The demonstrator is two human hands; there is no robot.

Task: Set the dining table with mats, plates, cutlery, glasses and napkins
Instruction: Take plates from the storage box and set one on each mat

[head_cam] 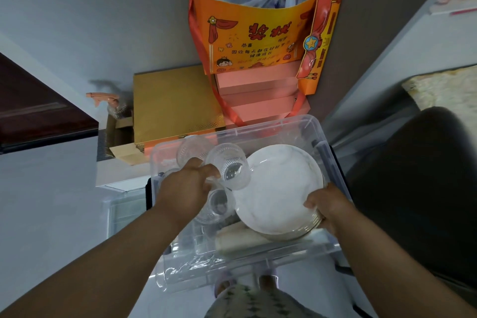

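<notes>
Clear plastic storage bin (258, 270) on the floor held everything. Inside it, the left hand (189, 183) pinched a clear plastic cup (229, 166); beside the cup, the right hand (326, 208) gripped the stacked white plates (278, 188). Gathering tableware seemed underway; next, lifting both out steadily.

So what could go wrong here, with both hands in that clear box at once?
The left hand pinches a tilted clear glass by its rim alone, just above the white plates; if it slips, it may strike them. The right hand grips the plate stack at one edge only, so the stack could tip or slide. More glasses sit close underneath in the clear box.
</notes>
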